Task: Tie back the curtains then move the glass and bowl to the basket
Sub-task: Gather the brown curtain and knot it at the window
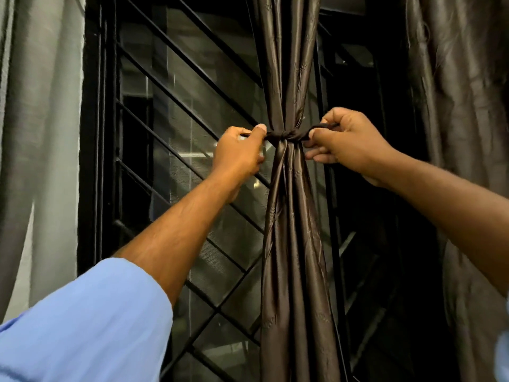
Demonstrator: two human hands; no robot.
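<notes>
A dark brown satin curtain [292, 78] hangs gathered into a narrow bunch in front of the window. A dark tie-back band [286, 135] is wrapped around it at mid-height and crossed into a knot. My left hand [238, 155] grips the band's left end, just left of the curtain. My right hand [347, 144] grips the right end, pulled out to the right. Both ends are stretched taut. The glass, bowl and basket are not in view.
Behind the curtain is a window with a black diagonal metal grille [176, 111] and mesh. A grey curtain [35, 133] hangs at the far left. Another brown curtain [462, 106] hangs loose at the far right.
</notes>
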